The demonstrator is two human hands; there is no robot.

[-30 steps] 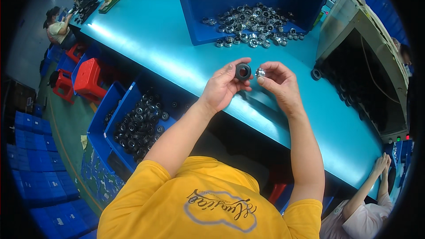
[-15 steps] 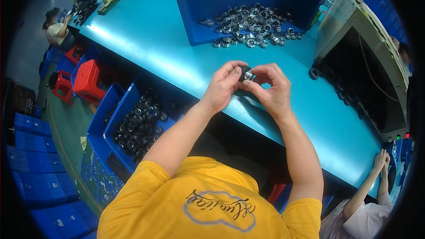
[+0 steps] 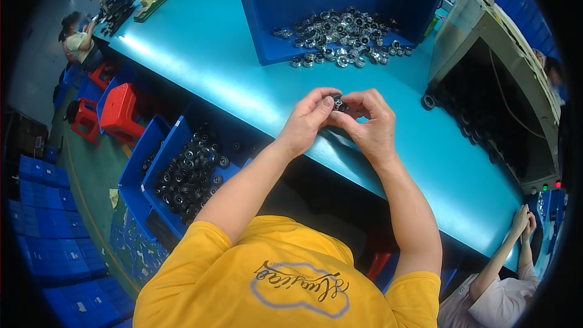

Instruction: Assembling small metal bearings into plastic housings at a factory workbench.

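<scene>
A small wheel [image 3: 339,104], a black ring with a shiny silver hub, is held between both hands above the near edge of the turquoise table. My left hand [image 3: 308,118] grips it from the left, thumb on top and fingers curled behind. From the other side, my right hand [image 3: 374,123] pinches it with thumb and fingertips. Much of the wheel is hidden by the fingers. Farther back, a pile of silver hubs [image 3: 343,30] lies in and at the mouth of a large blue bin [image 3: 267,30]. Below left, many finished-looking black wheels [image 3: 189,167] fill a blue crate [image 3: 152,176].
At right stands a pale machine housing [image 3: 464,30] with black rings [image 3: 429,102] at its dark opening. Another person's hands [image 3: 523,222] rest by the table's right end. A person [image 3: 79,39] sits far left, near red stools [image 3: 121,109] and stacked blue boxes [image 3: 54,225].
The wheel has turned between my fingers, showing less of the silver hub's side. Both hands have shifted only slightly and keep their hold.
</scene>
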